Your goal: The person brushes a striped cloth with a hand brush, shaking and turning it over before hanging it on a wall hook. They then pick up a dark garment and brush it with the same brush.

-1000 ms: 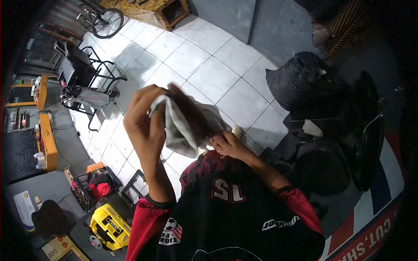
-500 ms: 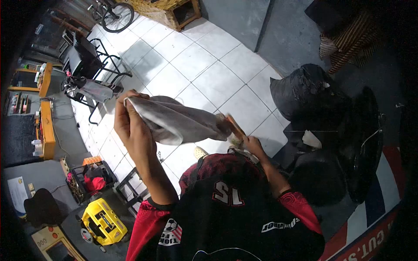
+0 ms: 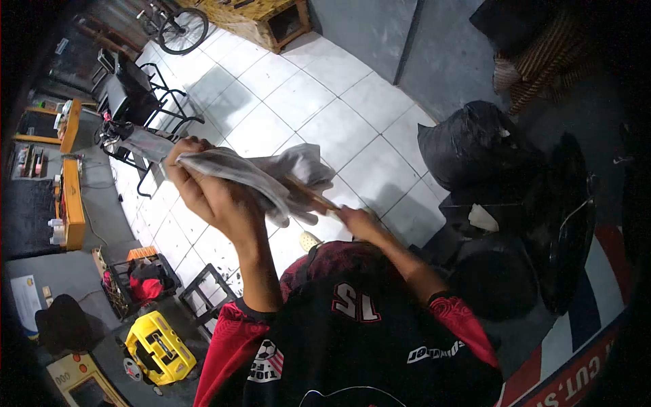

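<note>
A thin grey cloth [image 3: 302, 165] hangs in the air before me, its far end swung out and rumpled. My left hand [image 3: 213, 193] is closed on one edge of it, high at the left. Lower and to the right, my right hand [image 3: 359, 224] grips the wooden handle of what looks like a brush [image 3: 324, 203]. That handle runs up against the cloth, where its far end is covered by folds and blurred.
White floor tiles [image 3: 346, 129] stretch ahead. A black plastic bag [image 3: 461, 146] sits at the right near a dark seat [image 3: 495, 275]. At lower left are a yellow toy car [image 3: 159, 346] and a black crate [image 3: 142, 281]. A black chair [image 3: 129, 88] stands farther back.
My right hand has moved left and slightly up with the brush, towards my left hand. The cloth, stretched towards the right before, is now bunched and flung upward. My left hand shifted slightly left.
</note>
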`<act>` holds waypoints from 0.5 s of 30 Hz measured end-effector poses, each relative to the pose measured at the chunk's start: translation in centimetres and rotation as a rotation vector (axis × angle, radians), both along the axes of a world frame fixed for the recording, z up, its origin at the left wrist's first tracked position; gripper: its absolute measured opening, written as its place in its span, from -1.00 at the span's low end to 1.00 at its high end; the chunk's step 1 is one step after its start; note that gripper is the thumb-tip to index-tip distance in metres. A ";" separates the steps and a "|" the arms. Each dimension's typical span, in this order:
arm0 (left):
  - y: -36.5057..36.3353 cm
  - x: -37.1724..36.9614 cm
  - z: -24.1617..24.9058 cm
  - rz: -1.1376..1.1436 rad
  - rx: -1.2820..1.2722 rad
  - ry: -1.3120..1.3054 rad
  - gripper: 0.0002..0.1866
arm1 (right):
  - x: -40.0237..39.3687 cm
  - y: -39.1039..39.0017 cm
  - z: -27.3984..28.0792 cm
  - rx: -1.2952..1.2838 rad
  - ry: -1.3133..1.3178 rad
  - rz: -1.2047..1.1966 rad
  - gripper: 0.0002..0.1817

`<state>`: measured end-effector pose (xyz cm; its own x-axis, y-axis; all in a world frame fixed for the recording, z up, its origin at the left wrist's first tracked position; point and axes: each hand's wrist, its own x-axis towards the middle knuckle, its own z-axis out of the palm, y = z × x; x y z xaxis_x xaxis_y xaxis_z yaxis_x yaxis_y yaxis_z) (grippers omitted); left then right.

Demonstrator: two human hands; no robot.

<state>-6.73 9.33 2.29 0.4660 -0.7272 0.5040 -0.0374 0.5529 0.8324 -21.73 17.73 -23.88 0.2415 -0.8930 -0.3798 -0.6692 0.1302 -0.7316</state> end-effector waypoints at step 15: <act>0.2 2.0 -1.7 -0.449 0.027 -0.280 -0.86 | -1.9 1.1 7.6 -0.005 -0.509 -0.569 -0.61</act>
